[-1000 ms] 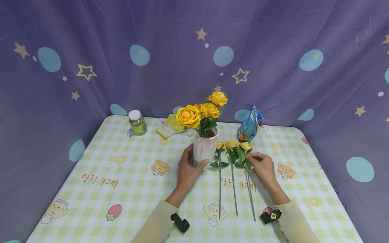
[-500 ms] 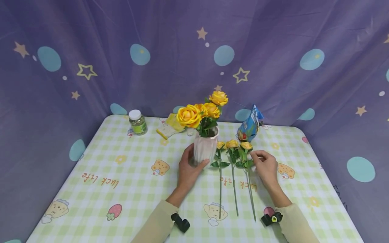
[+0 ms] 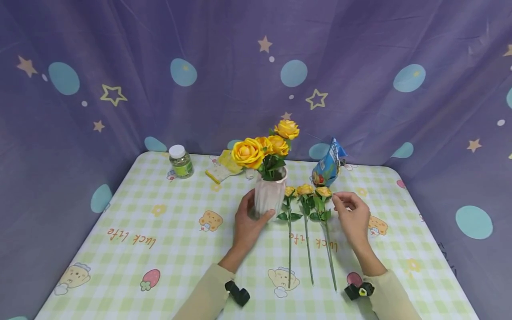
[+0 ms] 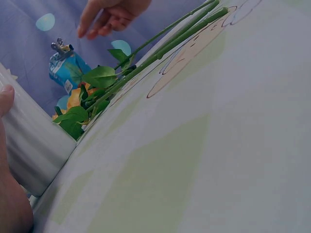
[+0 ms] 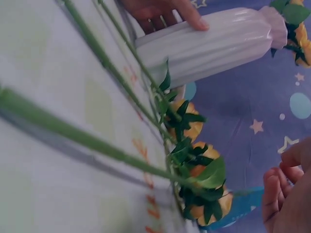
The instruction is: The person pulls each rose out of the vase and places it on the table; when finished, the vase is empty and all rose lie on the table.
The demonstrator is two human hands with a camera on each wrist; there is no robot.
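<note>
My left hand (image 3: 249, 224) grips a white ribbed vase (image 3: 269, 196) around its side, with the thumb across the front. Several yellow roses (image 3: 248, 153) with dark green leaves stand in the vase. To its right, three single yellow roses lie side by side on the table: a left one (image 3: 290, 218), a middle one (image 3: 306, 190) and a right one (image 3: 323, 192), stems toward me. My right hand (image 3: 354, 218) hovers just right of the right rose's bloom, fingers loosely bent and holding nothing. In the right wrist view, a gap shows between that hand (image 5: 289, 194) and the blooms.
A checkered tablecloth (image 3: 132, 271) covers the table. At the back stand a white-lidded jar (image 3: 182, 162) on the left and a blue snack bag (image 3: 329, 164) on the right. A yellow and white cloth-like item (image 3: 226, 168) lies behind the vase, near a purple curtain (image 3: 224, 35).
My right hand has drawn away from the right rose's leaves, moving slightly up and to the right. The left hand and the vase have stayed in place.
</note>
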